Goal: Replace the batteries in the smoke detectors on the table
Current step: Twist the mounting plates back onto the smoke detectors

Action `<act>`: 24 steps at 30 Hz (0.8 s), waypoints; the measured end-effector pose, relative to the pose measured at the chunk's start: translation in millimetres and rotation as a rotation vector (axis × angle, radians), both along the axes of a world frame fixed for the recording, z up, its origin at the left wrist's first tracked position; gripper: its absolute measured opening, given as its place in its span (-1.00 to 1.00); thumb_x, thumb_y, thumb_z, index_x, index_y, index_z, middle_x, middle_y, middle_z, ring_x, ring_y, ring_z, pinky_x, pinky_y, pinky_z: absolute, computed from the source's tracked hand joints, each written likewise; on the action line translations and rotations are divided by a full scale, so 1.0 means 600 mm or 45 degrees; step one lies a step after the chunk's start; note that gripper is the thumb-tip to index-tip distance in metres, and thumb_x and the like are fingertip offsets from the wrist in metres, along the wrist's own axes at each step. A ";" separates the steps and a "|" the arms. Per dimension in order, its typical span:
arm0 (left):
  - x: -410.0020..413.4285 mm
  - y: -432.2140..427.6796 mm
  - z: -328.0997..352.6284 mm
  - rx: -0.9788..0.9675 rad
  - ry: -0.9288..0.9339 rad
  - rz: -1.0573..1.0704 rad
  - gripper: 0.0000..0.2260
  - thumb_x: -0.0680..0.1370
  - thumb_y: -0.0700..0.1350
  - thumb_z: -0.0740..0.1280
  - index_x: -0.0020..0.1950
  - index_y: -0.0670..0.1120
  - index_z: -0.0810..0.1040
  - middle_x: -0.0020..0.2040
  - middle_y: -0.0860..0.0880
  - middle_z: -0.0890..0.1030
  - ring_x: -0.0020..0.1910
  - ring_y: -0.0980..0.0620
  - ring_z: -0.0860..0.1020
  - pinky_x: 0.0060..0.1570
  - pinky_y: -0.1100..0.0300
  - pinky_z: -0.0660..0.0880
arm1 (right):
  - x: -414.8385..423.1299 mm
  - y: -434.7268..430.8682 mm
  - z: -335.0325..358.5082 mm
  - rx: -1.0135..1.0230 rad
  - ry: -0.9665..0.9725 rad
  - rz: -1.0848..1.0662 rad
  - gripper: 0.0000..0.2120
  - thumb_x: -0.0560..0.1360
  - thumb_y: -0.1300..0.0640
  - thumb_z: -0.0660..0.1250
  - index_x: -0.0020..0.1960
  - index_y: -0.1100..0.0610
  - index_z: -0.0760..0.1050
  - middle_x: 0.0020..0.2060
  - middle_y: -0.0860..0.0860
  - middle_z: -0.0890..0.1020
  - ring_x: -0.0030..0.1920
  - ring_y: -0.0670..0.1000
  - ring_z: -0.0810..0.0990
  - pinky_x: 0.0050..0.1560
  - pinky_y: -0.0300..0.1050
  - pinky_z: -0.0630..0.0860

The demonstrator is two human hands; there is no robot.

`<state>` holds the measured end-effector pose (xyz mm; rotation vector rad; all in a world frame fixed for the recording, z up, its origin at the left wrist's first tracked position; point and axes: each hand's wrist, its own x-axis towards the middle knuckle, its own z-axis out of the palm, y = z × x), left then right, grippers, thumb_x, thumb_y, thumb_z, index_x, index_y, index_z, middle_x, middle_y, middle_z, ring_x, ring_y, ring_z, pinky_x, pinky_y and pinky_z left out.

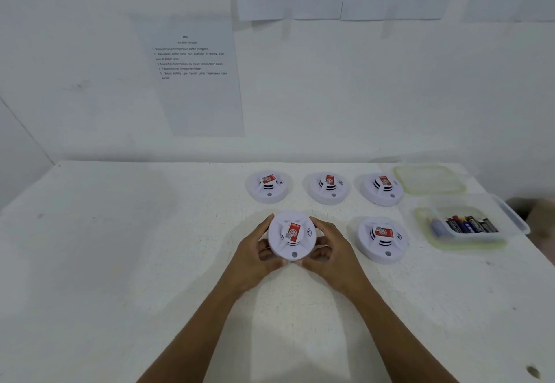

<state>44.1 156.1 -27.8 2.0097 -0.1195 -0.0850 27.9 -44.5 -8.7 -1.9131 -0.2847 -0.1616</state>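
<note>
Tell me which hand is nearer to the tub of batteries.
Right. The right hand grips the smoke detector on the side facing the tub of batteries; the left hand grips its opposite side, farther away.

The white table (120,247) runs from me back to the wall. On its far part three stand in a row: left detector (268,186), middle detector (328,187), right detector (382,189), each with a red label on top. A fourth detector (382,240) lies nearer me, in front of the right one. A fifth detector (292,237) sits between my left hand (255,250) and right hand (333,247), fingers curled round its rim. I cannot tell whether it touches the table. Near the right edge a clear lid (429,179) lies flat, and just in front of it stands a clear tub (510,217) holding batteries (468,224).
</note>
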 end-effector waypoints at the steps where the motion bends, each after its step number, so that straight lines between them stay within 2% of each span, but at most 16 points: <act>1: -0.006 0.000 0.005 0.004 -0.008 -0.027 -0.27 0.44 0.08 0.49 0.47 -0.22 0.32 0.39 -0.17 0.47 0.38 -0.10 0.44 0.41 -0.04 0.36 | 0.000 0.000 0.000 0.001 -0.004 -0.002 -0.34 0.30 0.08 0.57 0.34 0.02 0.41 0.21 -0.19 0.53 0.12 -0.15 0.57 0.07 -0.13 0.61; 3: -0.011 0.004 0.012 -0.028 -0.038 -0.069 -0.32 0.43 -0.23 0.52 0.48 0.01 0.31 0.34 0.05 0.52 0.30 0.11 0.52 0.29 0.12 0.49 | 0.000 0.001 0.000 0.007 -0.007 -0.004 -0.35 0.31 0.10 0.58 0.34 0.04 0.42 0.20 -0.17 0.54 0.13 -0.16 0.57 0.08 -0.17 0.60; 4: -0.009 0.008 0.011 -0.045 -0.062 -0.103 -0.30 0.42 -0.25 0.52 0.45 0.07 0.31 0.31 0.13 0.51 0.27 0.19 0.52 0.25 0.20 0.50 | 0.001 0.002 0.000 0.010 0.001 -0.005 -0.35 0.31 0.10 0.59 0.33 0.04 0.43 0.20 -0.16 0.55 0.13 -0.16 0.57 0.07 -0.20 0.59; 8: -0.001 0.026 0.021 0.038 -0.108 -0.231 -0.34 0.39 -0.09 0.56 0.38 0.19 0.32 0.30 0.22 0.50 0.26 0.21 0.49 0.17 0.29 0.51 | 0.004 -0.001 -0.002 -0.118 0.068 0.030 -0.29 0.27 0.01 0.62 0.34 0.00 0.41 0.21 -0.15 0.52 0.13 -0.19 0.54 0.05 -0.29 0.56; 10: -0.006 0.039 0.031 0.102 -0.129 -0.243 -0.36 0.35 0.08 0.56 0.32 0.31 0.32 0.28 0.29 0.47 0.26 0.24 0.45 0.16 0.36 0.45 | 0.006 -0.003 -0.003 -0.239 0.058 0.059 -0.27 0.26 -0.05 0.60 0.35 -0.02 0.40 0.20 -0.18 0.51 0.15 -0.17 0.50 0.07 -0.29 0.53; 12: -0.007 0.051 0.027 0.197 -0.178 -0.242 -0.32 0.28 0.30 0.48 0.32 0.28 0.30 0.31 0.25 0.42 0.30 0.26 0.37 0.23 0.43 0.31 | 0.004 -0.002 -0.003 -0.374 0.019 0.061 -0.26 0.27 -0.09 0.58 0.37 -0.01 0.37 0.20 -0.18 0.49 0.17 -0.17 0.42 0.13 -0.27 0.44; 14: -0.006 0.057 0.023 0.292 -0.204 -0.257 -0.20 0.21 0.48 0.39 0.36 0.20 0.28 0.34 0.18 0.36 0.34 0.23 0.29 0.26 0.47 0.19 | 0.002 -0.001 -0.005 -0.464 -0.021 0.048 -0.28 0.28 -0.11 0.57 0.35 0.01 0.39 0.19 -0.15 0.49 0.17 -0.19 0.37 0.18 -0.25 0.36; 17: 0.001 0.055 0.027 0.344 -0.213 -0.284 -0.13 0.19 0.55 0.30 0.39 0.16 0.24 0.35 0.19 0.29 0.37 0.23 0.21 0.26 0.51 0.10 | 0.001 -0.005 -0.006 -0.466 -0.039 0.041 -0.31 0.28 -0.13 0.55 0.33 0.02 0.41 0.20 -0.15 0.49 0.16 -0.32 0.31 0.25 -0.24 0.33; 20: 0.009 0.050 0.029 0.345 -0.198 -0.300 -0.10 0.18 0.57 0.28 0.40 0.16 0.23 0.37 0.19 0.27 0.38 0.23 0.21 0.29 0.47 0.10 | 0.006 -0.011 -0.003 -0.510 -0.047 0.027 -0.30 0.26 -0.22 0.49 0.32 -0.02 0.40 0.19 -0.18 0.48 0.20 -0.17 0.35 0.23 -0.26 0.31; 24: 0.017 0.048 0.017 0.346 -0.166 -0.323 -0.09 0.15 0.61 0.24 0.37 0.17 0.20 0.33 0.26 0.24 0.32 0.39 0.17 0.29 0.55 0.04 | 0.013 -0.012 -0.012 -0.533 -0.026 0.043 -0.41 0.25 -0.26 0.44 0.20 -0.06 0.47 0.09 -0.20 0.55 0.15 -0.10 0.48 0.23 -0.07 0.42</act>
